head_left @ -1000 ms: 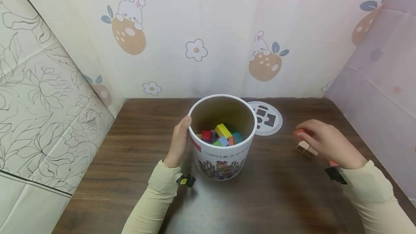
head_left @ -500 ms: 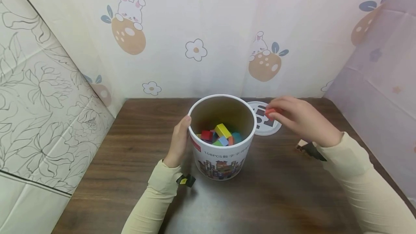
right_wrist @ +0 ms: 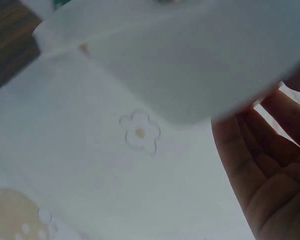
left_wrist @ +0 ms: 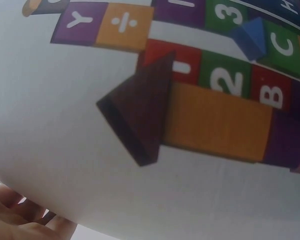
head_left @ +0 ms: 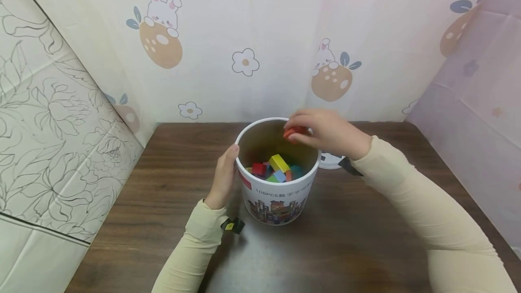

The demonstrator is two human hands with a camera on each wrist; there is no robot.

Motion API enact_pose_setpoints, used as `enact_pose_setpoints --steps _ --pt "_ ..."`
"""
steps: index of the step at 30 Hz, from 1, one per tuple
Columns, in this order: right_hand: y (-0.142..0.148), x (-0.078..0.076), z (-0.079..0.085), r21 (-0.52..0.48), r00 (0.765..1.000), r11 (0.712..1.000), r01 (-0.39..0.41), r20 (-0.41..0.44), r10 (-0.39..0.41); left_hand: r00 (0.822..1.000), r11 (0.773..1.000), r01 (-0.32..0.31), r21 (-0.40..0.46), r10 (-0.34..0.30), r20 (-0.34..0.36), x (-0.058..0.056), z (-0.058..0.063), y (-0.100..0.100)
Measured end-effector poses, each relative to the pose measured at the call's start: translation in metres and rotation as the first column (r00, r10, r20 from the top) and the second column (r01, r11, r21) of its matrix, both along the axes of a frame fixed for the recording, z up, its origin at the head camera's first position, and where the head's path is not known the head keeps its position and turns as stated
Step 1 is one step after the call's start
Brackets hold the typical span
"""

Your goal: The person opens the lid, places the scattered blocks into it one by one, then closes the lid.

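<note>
The bucket (head_left: pixel 277 202) stands on the table (head_left: pixel 179 171) — blocks (head_left: pixel 279 163) inside it, lid (head_left: pixel 330 163) behind it to the right.

The bench (head_left: pixel 346 220) before you: a dark brown, wood-grained top, seen from above, with the grain running from side to side. Its far edge lies beyond the bucket, and a greyish sheen of light marks the surface on your side of it. Standing upright on the bench, open end up, is a white bucket (head_left: pixel 274 205) with printed lettering and a picture of buildings. To your right of it, near its far side, a pale lid (head_left: pixel 330 164) lies flat, most of it hidden from you; whether it touches the bucket cannot be told.
</note>
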State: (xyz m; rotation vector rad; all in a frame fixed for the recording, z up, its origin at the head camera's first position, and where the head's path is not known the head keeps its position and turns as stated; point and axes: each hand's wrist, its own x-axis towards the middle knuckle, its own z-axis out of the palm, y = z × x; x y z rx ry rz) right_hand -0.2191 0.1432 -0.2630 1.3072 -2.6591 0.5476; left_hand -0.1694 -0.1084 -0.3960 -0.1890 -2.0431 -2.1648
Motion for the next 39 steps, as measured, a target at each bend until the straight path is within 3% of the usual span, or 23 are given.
enact_pose_setpoints --steps 8,14,23,31,39 --pt "-0.031 -0.008 -0.007 0.083 0.992 0.990 -0.113 0.064 0.108 1.000 1.000 0.002 -0.008 -0.002 -0.010 0.000 0.000 -0.001" --pt "-0.041 -0.008 -0.010 0.144 0.988 0.981 -0.128 0.103 0.114 1.000 1.000 -0.002 0.005 0.002 -0.003 0.000 0.000 0.000" --pt "-0.037 -0.005 -0.010 0.185 0.993 0.978 -0.100 0.085 0.086 1.000 1.000 0.002 -0.006 -0.002 -0.007 0.000 0.000 0.000" --pt "-0.016 0.000 -0.008 0.106 0.994 0.992 -0.061 0.092 0.051 1.000 1.000 0.002 0.013 -0.002 -0.009 -0.001 0.000 0.001" --pt "0.028 0.006 -0.010 -0.054 0.999 0.998 -0.045 0.026 0.046 1.000 1.000 -0.002 0.006 0.002 -0.007 -0.001 0.000 0.001"
